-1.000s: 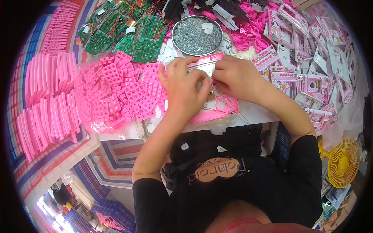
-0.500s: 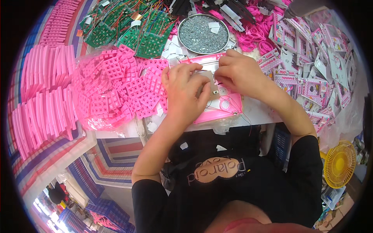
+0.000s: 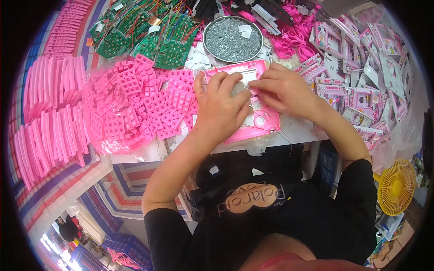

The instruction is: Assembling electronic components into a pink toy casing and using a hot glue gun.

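A pink plastic panel [image 3: 246,133] lies on the table in front of me, with a pale inner face and thin wires at its edge. My left hand [image 3: 221,103] arches over its left side, fingers bent and thumb drawn in, gripping a small grey plate [image 3: 238,88] that is mostly covered. My right hand [image 3: 285,92] is at the panel's right side, thumb and forefinger pinched together near the plate. What the right fingertips hold, if anything, is too small to make out.
A round metal tray of small screws [image 3: 233,56] stands behind the panel. Pink keypads [image 3: 158,104] heap at the left, beside stacked pink strips [image 3: 52,122]. Green circuit boards [image 3: 169,47] with wires lie at the back left, printed casings [image 3: 364,101] at the right.
My left hand has turned and spread over the grey plate, covering more of it. The right hand has shifted slightly to the right, still pinched.
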Motion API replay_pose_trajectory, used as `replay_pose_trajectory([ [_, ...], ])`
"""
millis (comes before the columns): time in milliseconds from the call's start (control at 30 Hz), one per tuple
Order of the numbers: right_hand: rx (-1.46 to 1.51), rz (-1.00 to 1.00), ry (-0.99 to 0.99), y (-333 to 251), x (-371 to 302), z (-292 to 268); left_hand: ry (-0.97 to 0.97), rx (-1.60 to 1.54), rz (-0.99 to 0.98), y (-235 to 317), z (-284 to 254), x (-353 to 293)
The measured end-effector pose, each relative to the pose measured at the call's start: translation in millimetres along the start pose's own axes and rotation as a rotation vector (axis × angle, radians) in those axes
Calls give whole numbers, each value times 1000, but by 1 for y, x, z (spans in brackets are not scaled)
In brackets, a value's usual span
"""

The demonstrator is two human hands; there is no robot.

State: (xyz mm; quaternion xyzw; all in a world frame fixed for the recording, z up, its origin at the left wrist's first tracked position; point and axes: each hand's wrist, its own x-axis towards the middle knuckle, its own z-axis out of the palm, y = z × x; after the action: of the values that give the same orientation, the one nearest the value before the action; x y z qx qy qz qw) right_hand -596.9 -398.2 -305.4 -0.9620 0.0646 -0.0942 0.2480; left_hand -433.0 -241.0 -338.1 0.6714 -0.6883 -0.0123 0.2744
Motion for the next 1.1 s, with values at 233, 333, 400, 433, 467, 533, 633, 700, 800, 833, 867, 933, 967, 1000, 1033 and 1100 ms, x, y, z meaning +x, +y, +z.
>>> replay_pose_trajectory([
  [233, -165, -112, 6, -6, 0, 1, -17, -17, 8, -3, -1, -2],
  [333, -381, -162, -141, -7, 0, -2, 13, -49, 41, -4, -7, -1],
  [400, -389, -232, -225, -6, 4, -9, 77, -62, 10, -9, -10, 0],
  [433, -387, -269, -264, -5, 8, -12, 123, -55, -40, -14, -14, 0],
  [467, -406, -314, -357, -4, 13, -14, 169, -48, -89, -20, -17, 0],
  [533, -444, -411, -545, 0, 29, -18, 237, -2, -210, -40, -20, -1],
  [633, -497, -596, -608, 1, 47, -18, 230, 77, -374, -49, -19, 11],
  [700, -510, -645, -623, -2, 55, -23, 177, 182, -383, -46, -18, 23],
  [800, -329, -601, -508, 11, 51, -21, 62, 53, -354, -48, -16, 34],
  [833, -233, -563, -447, 13, 50, -21, 41, -1, -333, -49, -14, 35],
  [867, -120, -511, -377, 17, 49, -24, 83, 7, -282, -49, -15, 35],
  [933, 96, -409, -235, 22, 47, -35, 174, 23, -183, -50, -17, 36],
  [967, 210, -236, -97, 23, 42, -35, 173, -10, -140, -49, -14, 36],
  [1000, 320, -62, 41, 25, 34, -33, 173, -41, -97, -48, -12, 37],
  [1033, 434, 109, 189, 23, 30, -30, 166, -63, -51, -47, -11, 37],
  [1100, 390, 136, 204, 11, 28, -16, 142, -65, -38, -41, -8, 36],
])
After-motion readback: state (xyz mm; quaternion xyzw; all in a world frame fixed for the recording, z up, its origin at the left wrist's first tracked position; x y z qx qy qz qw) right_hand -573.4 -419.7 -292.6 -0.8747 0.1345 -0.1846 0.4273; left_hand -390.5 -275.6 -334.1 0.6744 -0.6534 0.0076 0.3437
